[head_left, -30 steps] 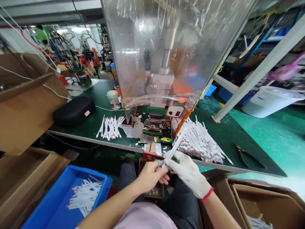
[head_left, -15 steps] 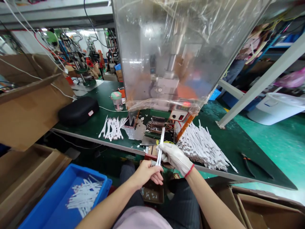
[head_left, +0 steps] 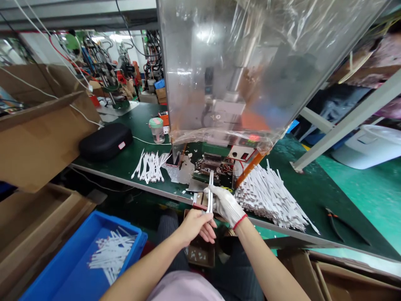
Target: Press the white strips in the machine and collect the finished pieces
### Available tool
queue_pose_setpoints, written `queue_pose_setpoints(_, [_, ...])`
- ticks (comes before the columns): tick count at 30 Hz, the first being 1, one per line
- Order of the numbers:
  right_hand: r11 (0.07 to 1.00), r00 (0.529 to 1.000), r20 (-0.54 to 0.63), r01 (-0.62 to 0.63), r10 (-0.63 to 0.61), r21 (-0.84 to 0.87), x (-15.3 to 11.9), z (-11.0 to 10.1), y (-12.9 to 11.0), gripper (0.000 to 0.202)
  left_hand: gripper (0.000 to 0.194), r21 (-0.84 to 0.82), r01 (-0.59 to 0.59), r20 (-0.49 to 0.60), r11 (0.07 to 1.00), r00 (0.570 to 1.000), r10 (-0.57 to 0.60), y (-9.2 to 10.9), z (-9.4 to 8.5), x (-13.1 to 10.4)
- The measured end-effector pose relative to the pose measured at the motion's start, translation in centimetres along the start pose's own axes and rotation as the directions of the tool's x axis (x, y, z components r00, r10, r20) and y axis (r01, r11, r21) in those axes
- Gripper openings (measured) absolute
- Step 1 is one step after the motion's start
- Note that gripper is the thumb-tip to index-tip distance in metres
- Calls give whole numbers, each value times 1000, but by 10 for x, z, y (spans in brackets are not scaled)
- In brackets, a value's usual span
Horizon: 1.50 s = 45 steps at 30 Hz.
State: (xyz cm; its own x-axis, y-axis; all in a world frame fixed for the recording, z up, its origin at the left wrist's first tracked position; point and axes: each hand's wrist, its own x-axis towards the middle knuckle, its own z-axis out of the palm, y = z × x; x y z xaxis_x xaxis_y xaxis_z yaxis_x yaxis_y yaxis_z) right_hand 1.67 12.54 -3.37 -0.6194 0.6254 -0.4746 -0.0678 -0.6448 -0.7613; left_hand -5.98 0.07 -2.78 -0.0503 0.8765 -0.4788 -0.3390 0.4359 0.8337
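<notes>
My bare left hand (head_left: 196,225) is closed around the lower ends of a couple of short white cables (head_left: 211,193), at the table's front edge. Wrapped in a white glove with a red cuff, my right hand (head_left: 228,205) grips the same cables higher up, its fingers partly hidden. Their upper ends point at the small metal fixture (head_left: 209,164) under the press machine (head_left: 200,83); I cannot tell whether they touch it. A big heap of white cables (head_left: 271,196) lies to the right of the fixture. A smaller batch of cables (head_left: 148,166) lies to the left.
A black case (head_left: 105,141) and a lidded jar (head_left: 156,130) stand on the green table (head_left: 300,167). Pliers (head_left: 336,223) lie at the right. Below left, a blue bin (head_left: 62,267) holds more cables. An open cardboard box (head_left: 354,278) stands at lower right. Another person (head_left: 332,108) is behind.
The view has shifted slightly. My right hand and the cables have moved a little left and now stand more upright. Both hands keep their grip.
</notes>
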Motion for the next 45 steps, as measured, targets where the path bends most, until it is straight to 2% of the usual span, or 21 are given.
queue_pose_setpoints(5, [1000, 999, -47, 15, -14, 15, 0, 1, 0, 19, 59, 8, -1, 8, 1000, 1000, 1, 0, 0, 1])
queue_pose_setpoints(16, [999, 997, -55, 48, -47, 6, -3, 5, -3, 18, 56, -1, 3, 17, 1000, 1000, -3, -2, -4, 2])
queue_pose_setpoints(20, [995, 992, -73, 97, -98, -25, 5, 2, -9, 17, 58, -9, 22, 32, 1000, 999, -22, -1, -1, 2])
queue_pose_setpoints(23, [984, 978, -108, 175, -179, -42, 16, 4, -16, 11, 70, -5, 30, 36, 1000, 999, -29, -1, 2, 3])
queue_pose_setpoints(26, [984, 977, -119, 173, -178, -47, 26, 6, -20, 13, 78, -4, 6, 25, 1000, 1000, -6, -2, 4, 4])
queue_pose_setpoints(31, [984, 977, -114, 177, -179, -24, 32, 9, -21, 13, 78, 7, -13, 37, 1000, 999, 13, -3, 5, 5])
queue_pose_setpoints(36, [978, 969, -141, 195, -204, -74, 30, 9, -20, 14, 78, 4, -22, 28, 1000, 999, 22, -2, 6, 5])
queue_pose_setpoints(45, [973, 968, -117, 210, -220, -93, 35, 1, -17, 15, 77, -8, -33, 25, 999, 999, 33, -3, 7, 7])
